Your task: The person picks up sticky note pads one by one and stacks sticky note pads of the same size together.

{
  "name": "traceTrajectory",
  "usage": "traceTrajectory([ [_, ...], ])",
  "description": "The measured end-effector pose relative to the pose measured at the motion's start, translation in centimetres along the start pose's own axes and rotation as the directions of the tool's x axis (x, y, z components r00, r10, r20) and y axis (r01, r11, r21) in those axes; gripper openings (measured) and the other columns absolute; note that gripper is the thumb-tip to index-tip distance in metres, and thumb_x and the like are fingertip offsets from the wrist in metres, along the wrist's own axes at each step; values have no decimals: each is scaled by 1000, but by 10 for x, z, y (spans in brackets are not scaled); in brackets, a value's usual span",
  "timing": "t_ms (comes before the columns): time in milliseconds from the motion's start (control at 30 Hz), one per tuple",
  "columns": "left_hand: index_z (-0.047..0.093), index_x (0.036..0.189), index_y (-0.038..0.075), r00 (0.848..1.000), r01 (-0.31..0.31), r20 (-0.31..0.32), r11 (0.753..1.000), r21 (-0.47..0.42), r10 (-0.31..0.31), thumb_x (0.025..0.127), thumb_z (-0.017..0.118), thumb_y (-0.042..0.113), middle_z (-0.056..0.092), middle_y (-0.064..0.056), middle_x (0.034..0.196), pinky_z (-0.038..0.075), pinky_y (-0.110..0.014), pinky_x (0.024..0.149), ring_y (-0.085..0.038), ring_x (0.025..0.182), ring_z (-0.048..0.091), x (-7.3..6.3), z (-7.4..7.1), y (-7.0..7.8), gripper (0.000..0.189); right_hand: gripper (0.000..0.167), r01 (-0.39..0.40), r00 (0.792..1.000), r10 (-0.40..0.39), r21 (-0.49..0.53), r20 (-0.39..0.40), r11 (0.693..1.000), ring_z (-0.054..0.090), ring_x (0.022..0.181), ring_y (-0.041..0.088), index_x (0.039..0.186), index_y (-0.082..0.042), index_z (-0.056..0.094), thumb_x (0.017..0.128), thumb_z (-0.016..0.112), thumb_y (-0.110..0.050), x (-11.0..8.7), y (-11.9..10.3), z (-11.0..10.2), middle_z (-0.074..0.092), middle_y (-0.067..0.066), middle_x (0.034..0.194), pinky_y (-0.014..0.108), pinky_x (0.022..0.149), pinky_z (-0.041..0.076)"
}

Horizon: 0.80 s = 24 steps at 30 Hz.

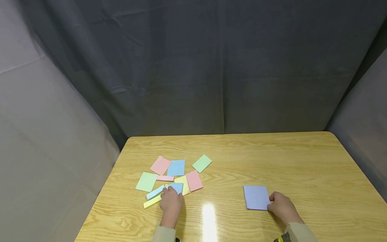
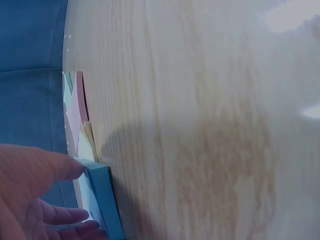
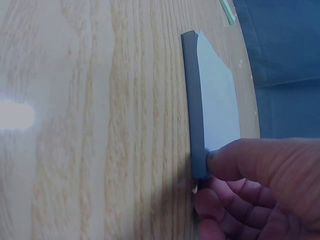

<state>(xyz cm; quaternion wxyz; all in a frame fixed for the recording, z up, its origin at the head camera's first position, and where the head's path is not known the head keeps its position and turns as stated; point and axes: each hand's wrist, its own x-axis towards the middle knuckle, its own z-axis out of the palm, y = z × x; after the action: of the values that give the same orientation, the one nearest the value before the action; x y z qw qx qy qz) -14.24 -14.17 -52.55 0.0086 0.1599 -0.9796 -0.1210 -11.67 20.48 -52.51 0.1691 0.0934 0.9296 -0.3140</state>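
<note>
Nothing legible anywhere — no words, numbers or signs on the paper notes [image 1: 161, 165], the purple pad [image 1: 256, 197] or the counter [image 1: 235, 158].

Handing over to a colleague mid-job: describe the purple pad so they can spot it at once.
On the wood-grain table, a bright reflection marks the near side; look right of it, away from the cluster of pads on the left. The square purple sticky-note pad lies apart there; the others are pink, blue, green or yellow.

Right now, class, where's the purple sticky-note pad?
In the head view, the purple sticky-note pad lies right of centre on the wooden table, its right edge touched by the right hand.
</note>
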Motion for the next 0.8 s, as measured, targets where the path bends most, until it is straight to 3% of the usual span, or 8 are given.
traceTrajectory([
  [133,50,99,-12,1000,19,17,1000,23,-19,80,64,29,45,-22,91,47,-45,55,-35,79,50,1,1,-3,47,26,5,1000,-5,1,-4,1000,48,71,24,91,10,51,73,64,-3,0,1,1,56,14,81,41,67,42],
  [367,52,101,-11,999,-3,53,1000,28,2,79,65,31,46,-23,95,47,-45,56,-35,84,50,0,2,-2,49,25,7,1000,-7,10,3,1000,47,71,24,91,10,50,73,63,-3,0,2,0,56,14,82,42,68,42],
  [600,50,102,-11,999,9,53,999,-46,-7,73,73,32,48,-23,91,47,-46,60,-36,85,51,-2,2,2,56,25,-1,1000,1,16,-2,1000,49,74,25,91,10,51,73,63,-3,0,1,0,57,17,85,43,69,42],
  [800,51,97,-10,998,17,66,997,-82,-12,73,73,27,53,-22,85,47,-49,63,-38,84,51,-2,0,5,50,25,-15,1000,15,18,-8,1000,51,76,27,90,10,51,72,63,-2,0,0,0,57,19,85,44,71,42],
])
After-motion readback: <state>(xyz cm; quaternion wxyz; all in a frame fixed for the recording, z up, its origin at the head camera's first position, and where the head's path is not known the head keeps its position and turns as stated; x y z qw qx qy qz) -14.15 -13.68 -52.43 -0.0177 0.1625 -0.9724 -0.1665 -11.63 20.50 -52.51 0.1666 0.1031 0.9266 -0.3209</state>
